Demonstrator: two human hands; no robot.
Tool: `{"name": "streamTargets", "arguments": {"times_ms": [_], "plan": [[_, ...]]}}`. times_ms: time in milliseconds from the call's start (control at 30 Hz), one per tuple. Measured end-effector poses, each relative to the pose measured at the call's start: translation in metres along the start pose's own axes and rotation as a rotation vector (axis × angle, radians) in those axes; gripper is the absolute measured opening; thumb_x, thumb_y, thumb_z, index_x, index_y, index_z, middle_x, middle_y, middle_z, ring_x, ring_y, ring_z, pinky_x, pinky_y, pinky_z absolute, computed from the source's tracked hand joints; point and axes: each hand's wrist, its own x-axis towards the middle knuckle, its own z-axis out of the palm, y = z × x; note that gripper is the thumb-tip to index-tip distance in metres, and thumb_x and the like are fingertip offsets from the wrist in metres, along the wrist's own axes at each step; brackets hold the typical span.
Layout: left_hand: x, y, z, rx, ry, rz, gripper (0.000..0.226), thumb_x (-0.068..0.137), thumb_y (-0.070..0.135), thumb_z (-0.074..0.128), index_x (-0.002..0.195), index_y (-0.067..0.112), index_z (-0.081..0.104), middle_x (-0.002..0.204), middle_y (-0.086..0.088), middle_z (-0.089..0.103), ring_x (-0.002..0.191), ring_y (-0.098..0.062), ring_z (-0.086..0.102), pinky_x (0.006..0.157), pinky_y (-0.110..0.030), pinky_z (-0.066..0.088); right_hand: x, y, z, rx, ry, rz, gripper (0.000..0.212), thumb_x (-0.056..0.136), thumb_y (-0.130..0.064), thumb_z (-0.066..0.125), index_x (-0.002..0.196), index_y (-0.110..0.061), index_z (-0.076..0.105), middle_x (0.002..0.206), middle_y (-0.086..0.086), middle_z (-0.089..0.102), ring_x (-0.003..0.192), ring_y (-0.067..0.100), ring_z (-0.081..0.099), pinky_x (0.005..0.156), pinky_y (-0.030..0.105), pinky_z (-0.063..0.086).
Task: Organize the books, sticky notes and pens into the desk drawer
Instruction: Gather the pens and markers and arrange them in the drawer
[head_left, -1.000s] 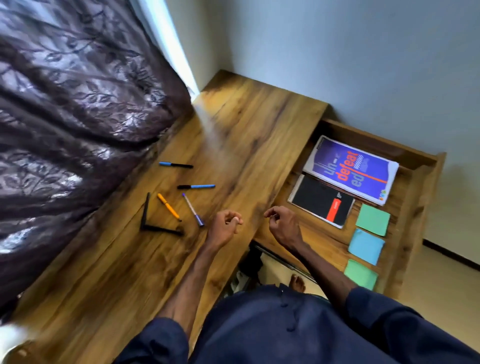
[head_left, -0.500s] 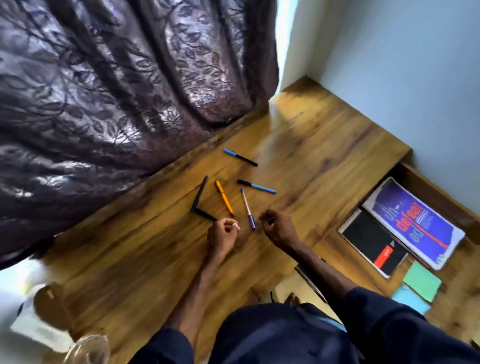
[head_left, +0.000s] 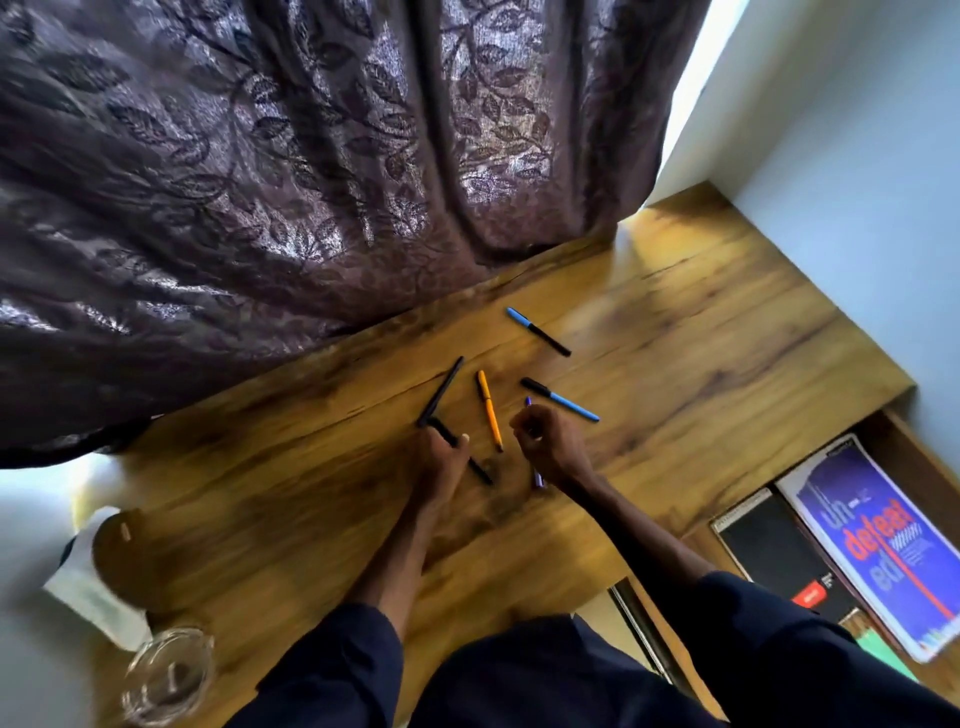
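Now right hand (head_left: 553, 449) around purple pen (head_left: 538, 479)

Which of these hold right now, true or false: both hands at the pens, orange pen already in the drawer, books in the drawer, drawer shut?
1. Both hands are at the pens. True: left hand on a black pen, right hand over the purple pen.
2. The orange pen is in the drawer. False: it lies on the desk.
3. The purple book and black notebook lie in the drawer. True.
4. The drawer is shut. False: it is open.
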Motion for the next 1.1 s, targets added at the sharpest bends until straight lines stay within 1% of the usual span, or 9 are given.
{"name": "streamTargets", "arguments": {"times_ms": [100, 200, 300, 400, 500, 700, 900, 967, 1100], "plan": [[0.008, -0.002, 0.004, 0.039, -0.029, -0.043, 0.054, 0.087, 0.044, 0.069, 0.116, -0.002, 0.067, 0.118, -0.019, 0.069, 0.111, -0.034, 0.066, 0.089, -0.041, 0.054, 0.018, -0.011, 0.002, -0.016, 0.01, 0.0, 0.009, 0.083, -0.01, 0.064, 0.082, -0.016, 0.07, 0.078, 0.0, 0.071, 0.072, 0.018, 0.067, 0.058, 0.026, 0.045], [0.003, -0.012, 0.006, -0.036, -0.072, -0.047, 0.039, 0.089, 0.038, 0.07, 0.096, -0.001, 0.069, 0.097, -0.016, 0.072, 0.092, -0.03, 0.069, 0.068, -0.036, 0.049, 0.037, -0.023, 0.01, -0.024, 0.041, 0.049, 0.026, 0.082, -0.019, 0.072, 0.063, -0.019, 0.055, 0.068, 0.003, 0.058, 0.06, 0.019, 0.054, 0.054, 0.032, 0.034], [-0.01, -0.017, 0.003, -0.069, -0.082, -0.042, 0.031, 0.089, 0.038, 0.071, 0.091, 0.007, 0.068, 0.089, -0.01, 0.068, 0.086, -0.027, 0.066, 0.066, -0.031, 0.042, 0.055, -0.03, 0.022, -0.038, 0.043, 0.129, 0.024, 0.084, -0.031, 0.077, 0.084, -0.012, 0.062, 0.081, 0.004, 0.057, 0.072, 0.02, 0.053, 0.059, 0.033, 0.039], [-0.016, -0.017, -0.001, -0.079, -0.089, -0.045, 0.028, 0.09, 0.041, 0.07, 0.088, 0.014, 0.063, 0.081, -0.002, 0.064, 0.078, -0.021, 0.061, 0.065, -0.028, 0.039, 0.064, -0.031, 0.037, -0.164, -0.052, 0.124, 0.036, 0.091, -0.027, 0.067, 0.113, 0.0, 0.057, 0.105, 0.014, 0.059, 0.096, 0.033, 0.058, 0.078, 0.041, 0.047], [-0.013, -0.017, -0.001, -0.12, -0.077, -0.033, 0.029, 0.088, 0.043, 0.071, 0.074, 0.023, 0.055, 0.077, -0.004, 0.067, 0.077, -0.025, 0.067, 0.063, -0.033, 0.048, 0.068, -0.026, 0.046, -0.171, -0.082, 0.131, 0.026, 0.092, -0.022, 0.063, 0.11, -0.005, 0.056, 0.108, 0.018, 0.063, 0.094, 0.036, 0.061, 0.077, 0.042, 0.052], [-0.008, -0.013, 0.001, -0.146, -0.092, 0.019, 0.031, 0.085, 0.044, 0.074, 0.07, 0.025, 0.054, 0.069, 0.001, 0.066, 0.071, -0.025, 0.069, 0.063, -0.039, 0.057, 0.043, -0.026, 0.016, -0.055, -0.043, 0.073, 0.02, 0.079, -0.016, 0.071, 0.098, -0.008, 0.076, 0.078, 0.004, 0.068, 0.071, 0.018, 0.063, 0.06, 0.025, 0.044], [-0.035, 0.019, 0.007, -0.057, -0.15, 0.216, 0.031, 0.084, 0.049, 0.071, 0.085, 0.018, 0.071, 0.079, 0.006, 0.073, 0.073, -0.012, 0.069, 0.06, -0.024, 0.049, -0.009, 0.008, -0.033, 0.112, 0.063, 0.218, 0.014, 0.077, -0.021, 0.076, 0.09, -0.016, 0.075, 0.082, -0.001, 0.075, 0.073, 0.012, 0.07, 0.063, 0.022, 0.048], [-0.049, 0.031, 0.018, -0.055, -0.192, 0.293, 0.032, 0.084, 0.047, 0.071, 0.089, 0.015, 0.073, 0.083, 0.004, 0.076, 0.076, -0.013, 0.071, 0.065, -0.027, 0.054, -0.034, 0.024, -0.05, 0.118, 0.117, 0.239, 0.008, 0.078, -0.024, 0.077, 0.084, -0.02, 0.073, 0.072, -0.008, 0.068, 0.063, 0.0, 0.062, 0.055, 0.009, 0.039], [-0.079, 0.049, 0.052, -0.048, -0.352, 0.409, 0.034, 0.079, 0.049, 0.07, 0.085, 0.016, 0.072, 0.08, 0.003, 0.077, 0.072, -0.014, 0.073, 0.07, -0.035, 0.061, -0.089, 0.063, -0.074, 0.216, 0.182, 0.32, 0.012, 0.078, -0.03, 0.08, 0.082, -0.023, 0.072, 0.069, -0.01, 0.068, 0.061, -0.005, 0.056, 0.056, 0.009, 0.038]]}}
